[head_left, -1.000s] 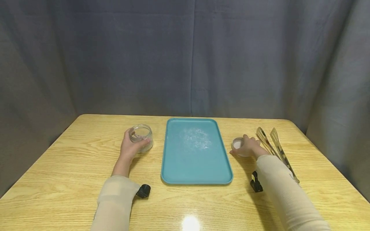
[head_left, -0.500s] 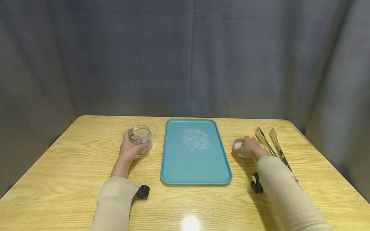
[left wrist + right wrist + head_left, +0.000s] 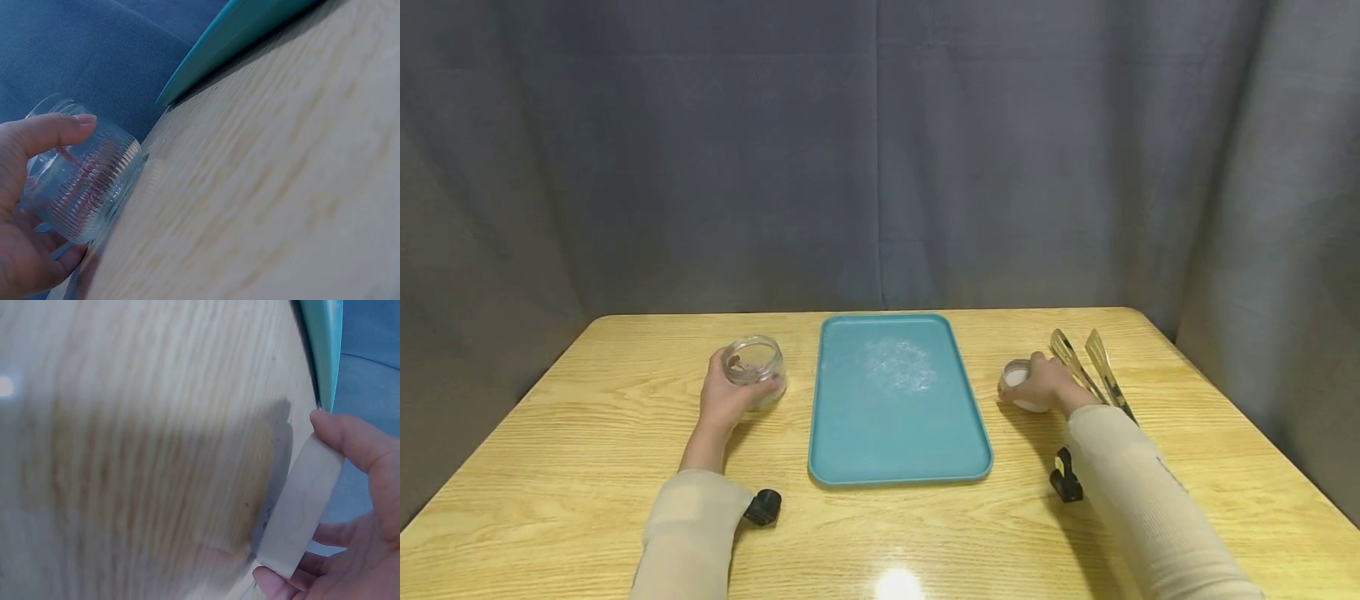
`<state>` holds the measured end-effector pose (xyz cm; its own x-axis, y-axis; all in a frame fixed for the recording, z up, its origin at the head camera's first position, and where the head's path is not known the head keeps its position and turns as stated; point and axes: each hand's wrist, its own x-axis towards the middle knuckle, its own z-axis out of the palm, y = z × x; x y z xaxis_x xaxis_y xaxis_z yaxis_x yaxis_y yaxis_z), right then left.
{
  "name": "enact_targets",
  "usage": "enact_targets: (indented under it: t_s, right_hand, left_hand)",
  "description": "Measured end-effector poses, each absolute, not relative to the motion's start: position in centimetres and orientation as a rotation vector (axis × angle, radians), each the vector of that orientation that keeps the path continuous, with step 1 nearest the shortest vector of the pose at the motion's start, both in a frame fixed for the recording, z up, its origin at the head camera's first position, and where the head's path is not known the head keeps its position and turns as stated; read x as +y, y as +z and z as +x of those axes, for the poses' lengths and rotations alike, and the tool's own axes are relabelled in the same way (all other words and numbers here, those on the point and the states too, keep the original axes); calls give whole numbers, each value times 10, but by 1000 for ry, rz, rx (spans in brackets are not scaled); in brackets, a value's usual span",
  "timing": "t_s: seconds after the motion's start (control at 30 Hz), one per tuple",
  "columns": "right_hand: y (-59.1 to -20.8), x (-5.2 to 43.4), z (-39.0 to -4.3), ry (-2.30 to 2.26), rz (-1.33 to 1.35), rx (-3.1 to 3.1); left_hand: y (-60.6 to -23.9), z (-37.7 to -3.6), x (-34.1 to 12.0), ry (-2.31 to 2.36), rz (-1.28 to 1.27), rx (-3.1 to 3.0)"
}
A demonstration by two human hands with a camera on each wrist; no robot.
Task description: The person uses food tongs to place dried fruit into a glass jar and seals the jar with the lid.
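A clear ribbed glass jar (image 3: 754, 366) (image 3: 87, 181) stands tilted on the wooden table (image 3: 587, 450), left of the teal tray (image 3: 897, 433). My left hand (image 3: 730, 393) (image 3: 28, 212) grips it, thumb and fingers round its side. Right of the tray, my right hand (image 3: 1047, 386) (image 3: 359, 506) grips a round pale lid (image 3: 1017, 382) (image 3: 300, 506) by its rim, tipping it up on edge on the table. The tray carries a dusting of white powder (image 3: 901, 367).
Gold tongs (image 3: 1086, 367) lie on the table just right of my right hand. Black wrist-camera mounts (image 3: 763, 507) (image 3: 1063, 479) sit by each sleeve. A grey curtain (image 3: 880, 150) hangs behind the table's far edge.
The view has shifted slightly. My left hand has tilted the jar and drawn it a little away from the tray. My right hand stays on the lid.
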<state>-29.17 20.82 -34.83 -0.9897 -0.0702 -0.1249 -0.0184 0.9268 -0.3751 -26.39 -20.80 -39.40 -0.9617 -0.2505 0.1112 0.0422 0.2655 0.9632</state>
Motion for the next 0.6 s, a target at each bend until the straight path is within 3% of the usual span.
enact_targets:
  t_s: [0.6]
  right_hand:
    - [-320, 210, -297, -648, -139, 3031]
  left_hand:
    - [-376, -270, -204, -1712, 151, -2294]
